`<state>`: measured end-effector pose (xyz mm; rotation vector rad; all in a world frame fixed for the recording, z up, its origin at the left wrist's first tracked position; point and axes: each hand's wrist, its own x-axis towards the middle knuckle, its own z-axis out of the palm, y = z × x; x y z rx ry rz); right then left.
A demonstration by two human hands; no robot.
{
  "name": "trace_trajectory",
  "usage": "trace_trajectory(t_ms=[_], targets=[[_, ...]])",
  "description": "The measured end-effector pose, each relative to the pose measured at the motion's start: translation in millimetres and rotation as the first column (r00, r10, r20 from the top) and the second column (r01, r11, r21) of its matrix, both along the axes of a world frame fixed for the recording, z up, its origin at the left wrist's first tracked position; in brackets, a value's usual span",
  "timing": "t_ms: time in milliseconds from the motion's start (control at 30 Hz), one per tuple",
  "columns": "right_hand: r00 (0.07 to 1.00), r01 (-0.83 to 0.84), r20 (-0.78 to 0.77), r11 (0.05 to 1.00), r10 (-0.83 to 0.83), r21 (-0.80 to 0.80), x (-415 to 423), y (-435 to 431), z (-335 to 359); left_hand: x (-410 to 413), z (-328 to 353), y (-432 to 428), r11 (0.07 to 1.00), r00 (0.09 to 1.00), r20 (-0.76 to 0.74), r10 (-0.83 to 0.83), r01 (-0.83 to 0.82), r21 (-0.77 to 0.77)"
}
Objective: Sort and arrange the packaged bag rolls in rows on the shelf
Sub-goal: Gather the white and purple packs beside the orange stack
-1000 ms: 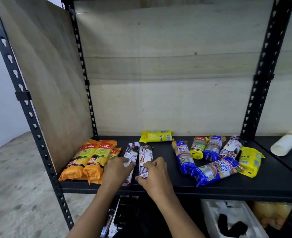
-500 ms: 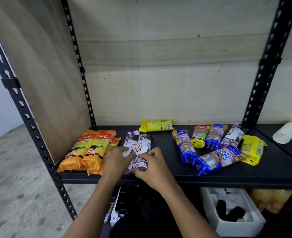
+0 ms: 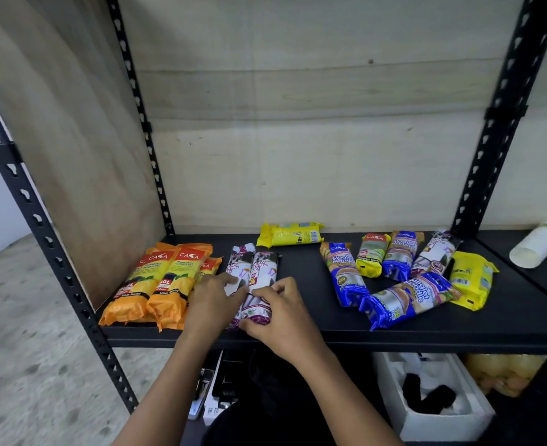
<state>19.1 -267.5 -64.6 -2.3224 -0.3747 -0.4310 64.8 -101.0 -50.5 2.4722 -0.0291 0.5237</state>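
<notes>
Several orange bag rolls (image 3: 156, 281) lie side by side at the left end of the black shelf (image 3: 298, 336). Beside them lie two white and purple drawstring rolls (image 3: 262, 268). My left hand (image 3: 212, 304) rests on the left one and my right hand (image 3: 278, 312) grips the near end of the right one. Unsorted rolls are scattered to the right: blue rolls (image 3: 343, 275), a small red-and-yellow roll (image 3: 370, 255), another white and purple roll (image 3: 434, 254) and a yellow pack (image 3: 470, 278). One yellow pack (image 3: 290, 234) lies crosswise at the back.
Black perforated uprights (image 3: 487, 149) frame the bay, with plywood panels behind and at the left. A white tube (image 3: 536, 243) lies on the neighbouring shelf to the right. Below are a white foam box (image 3: 439, 407) and dark items.
Both hands have stayed on the two white and purple rolls, nudging them closer together near the shelf's front edge. The camera has tilted and moved closer.
</notes>
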Motion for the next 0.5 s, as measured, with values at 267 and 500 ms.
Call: trace_trajectory(t_ms=[267, 500], targets=[[0.996, -0.014, -0.081, 0.990, 0.025, 0.138, 7.8, -30.4, 23.5, -2.7, 3.5, -22.3, 1.000, 0.997, 0.080, 0.011, -0.011, 0.005], [0.994, 0.111, -0.007, 0.972, -0.112, 0.205, 12.6, -67.9, 36.0, -0.4, 18.0, -66.8, 0.987, 0.979, 0.137, -0.150, 0.156, -0.029]])
